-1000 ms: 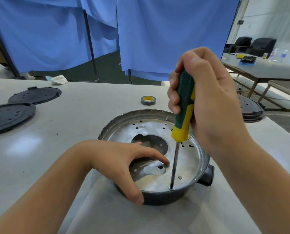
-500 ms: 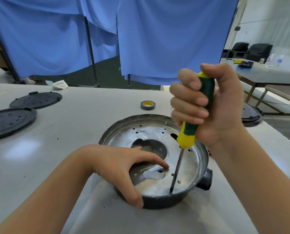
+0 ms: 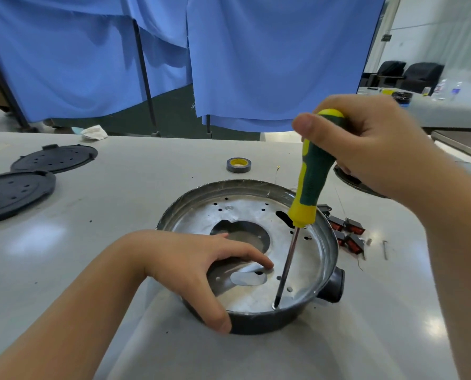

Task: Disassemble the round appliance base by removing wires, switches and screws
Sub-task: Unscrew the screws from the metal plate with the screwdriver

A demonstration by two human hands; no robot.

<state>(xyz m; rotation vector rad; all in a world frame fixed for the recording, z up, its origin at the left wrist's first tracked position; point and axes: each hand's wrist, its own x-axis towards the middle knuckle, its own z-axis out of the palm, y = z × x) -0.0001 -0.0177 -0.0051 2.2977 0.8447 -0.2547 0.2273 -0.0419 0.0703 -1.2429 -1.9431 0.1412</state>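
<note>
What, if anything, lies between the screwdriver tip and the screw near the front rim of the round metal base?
Nothing visible. The green-and-yellow screwdriver, gripped by the right hand, has its tip at the screw. The left hand steadies the round silver metal appliance base beside the shaft.

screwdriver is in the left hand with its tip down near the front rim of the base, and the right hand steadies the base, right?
Hands are swapped. The head view shows the right hand gripping the screwdriver, tip down near the front rim of the base, while the left hand steadies the base.
</note>
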